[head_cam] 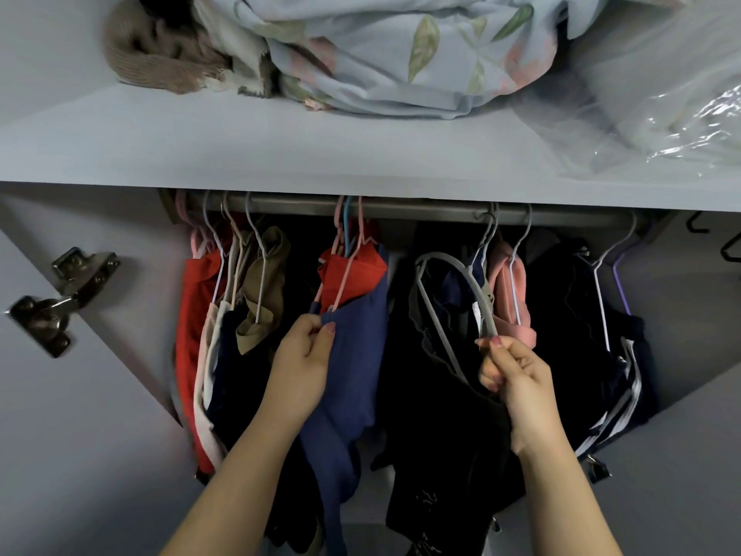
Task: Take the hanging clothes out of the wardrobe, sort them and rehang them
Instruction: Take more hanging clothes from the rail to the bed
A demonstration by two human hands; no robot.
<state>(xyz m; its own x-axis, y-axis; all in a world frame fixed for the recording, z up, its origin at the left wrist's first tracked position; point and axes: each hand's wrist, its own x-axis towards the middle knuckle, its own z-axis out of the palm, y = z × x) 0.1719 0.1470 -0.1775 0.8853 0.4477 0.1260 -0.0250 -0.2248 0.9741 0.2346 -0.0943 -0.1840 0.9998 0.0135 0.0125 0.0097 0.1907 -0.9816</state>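
Hanging clothes point(192, 307) crowd the rail point(421, 208) just above both grips. My left grip point(300, 363) pinches the blue garment point(353, 355) at its shoulder; my right grip point(517, 379) clasps the grey hanger point(441, 254) bearing a black garment point(433, 395). Tugging, I reckon, could slide either garment off.

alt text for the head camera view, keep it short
A person's left hand pinches a blue garment while the right hand grips a grey hanger carrying dark clothing, at a wardrobe rail crowded with red, beige, pink and black clothes. The shelf above holds floral bedding.
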